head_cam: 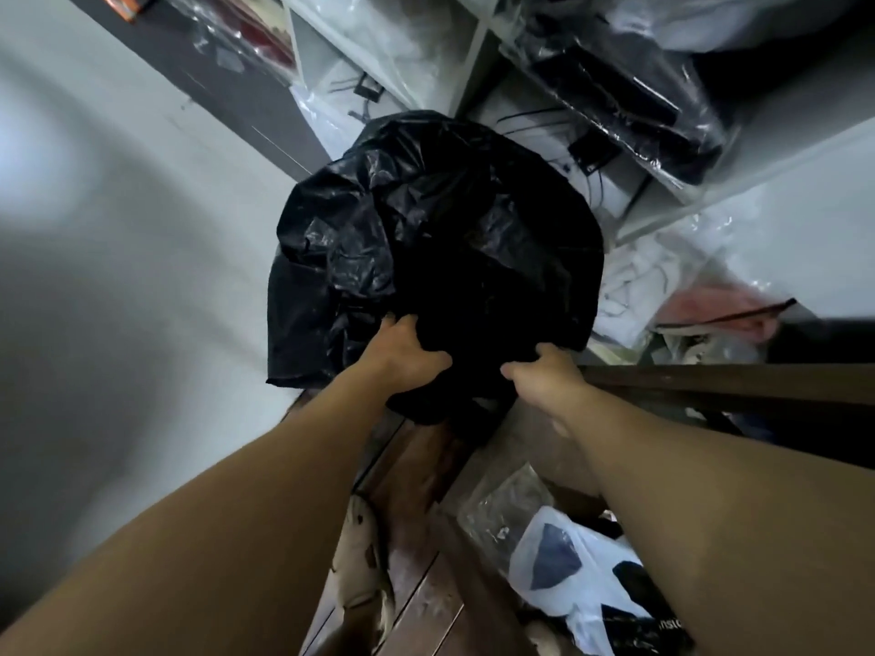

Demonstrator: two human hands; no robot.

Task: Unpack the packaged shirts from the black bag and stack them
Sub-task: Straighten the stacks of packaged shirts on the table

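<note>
Beside the white shelves [473, 40], straight ahead of me, sits the bulging black bag [426, 229]. My left hand [407, 357] and right hand [544, 376] both grip its near edge, fingers [400, 324] curled tight into the plastic. Wrapped dark garments [629, 87] lie on the shelves above.

Partial "nst" on white bag [589, 610]

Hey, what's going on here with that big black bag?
A person is gripping the near edge of a bulging black bag, with the left hand and the right hand side by side. The bag sits in front of white shelves holding plastic-wrapped clothes. Neither hand holds a packaged shirt, so the unpacking looks to be just starting.
</note>
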